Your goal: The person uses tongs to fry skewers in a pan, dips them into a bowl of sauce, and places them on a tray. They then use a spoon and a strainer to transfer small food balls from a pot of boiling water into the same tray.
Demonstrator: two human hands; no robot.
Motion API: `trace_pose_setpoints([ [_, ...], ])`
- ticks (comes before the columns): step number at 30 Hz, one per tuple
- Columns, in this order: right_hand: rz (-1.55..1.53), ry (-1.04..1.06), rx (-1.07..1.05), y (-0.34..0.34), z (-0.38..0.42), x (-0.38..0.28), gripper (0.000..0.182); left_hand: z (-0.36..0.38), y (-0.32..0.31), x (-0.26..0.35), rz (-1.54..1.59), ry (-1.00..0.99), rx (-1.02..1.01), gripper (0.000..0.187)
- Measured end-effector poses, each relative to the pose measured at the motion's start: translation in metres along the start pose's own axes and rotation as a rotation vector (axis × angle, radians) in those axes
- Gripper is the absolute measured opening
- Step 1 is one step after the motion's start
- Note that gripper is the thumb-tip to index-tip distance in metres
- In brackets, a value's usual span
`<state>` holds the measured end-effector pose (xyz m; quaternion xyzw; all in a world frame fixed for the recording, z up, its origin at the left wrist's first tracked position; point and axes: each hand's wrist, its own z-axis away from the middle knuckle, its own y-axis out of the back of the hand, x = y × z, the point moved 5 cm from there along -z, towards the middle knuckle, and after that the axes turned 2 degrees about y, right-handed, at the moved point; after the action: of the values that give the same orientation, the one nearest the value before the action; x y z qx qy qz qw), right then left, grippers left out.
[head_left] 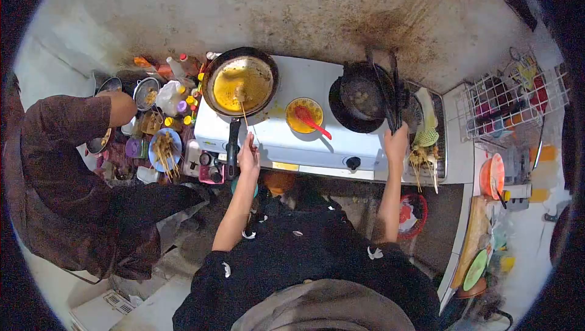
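**Two hands at a white stove, seen from above**

Viewed from overhead, looking down past a dark top onto a white two-burner stove [304, 136] against a stained wall.

Left hand [248, 155] raised at the stove's front edge, fingers closed on the end of a thin wooden skewer [243, 111]. Skewer reaching up into a frying pan [241, 81] on the left burner, its far end resting in yellow oil. Pan's black handle pointing down toward the front, just beside that hand.

Right hand [396, 142] at the stove's right side, closed around the lower end of long black tongs [390, 93]. Tongs lying across a dark wok [364, 96] on the right burner, pale lumps inside.

Between the two burners, a small yellow bowl [304, 114] with a red spoon [312, 122] leaning out of it.

To the left, another person in a brown sleeve [67, 130], one hand near small metal pots. Close by, a blue plate [164, 150] piled with skewered food, among bottles and jars.

To the right, a white wire rack [512, 102] holding dishes.
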<state>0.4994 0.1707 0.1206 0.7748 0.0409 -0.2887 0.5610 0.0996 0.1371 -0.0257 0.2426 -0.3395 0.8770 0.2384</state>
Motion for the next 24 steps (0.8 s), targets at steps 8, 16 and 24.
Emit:
trace_pose_setpoints([
  [8,-0.488,0.038,-0.26,-0.012,0.017,-0.066,0.047,-0.005,0.001,-0.006,0.129,0.007,-0.07,0.024],
  [16,-0.074,0.274,-0.592,-0.076,0.019,-0.163,0.061,0.074,-0.003,0.009,-0.25,0.017,-0.333,0.031],
  [24,0.003,0.327,-0.7,-0.099,0.016,-0.198,0.066,0.074,0.063,0.072,-0.607,-0.644,0.051,0.039],
])
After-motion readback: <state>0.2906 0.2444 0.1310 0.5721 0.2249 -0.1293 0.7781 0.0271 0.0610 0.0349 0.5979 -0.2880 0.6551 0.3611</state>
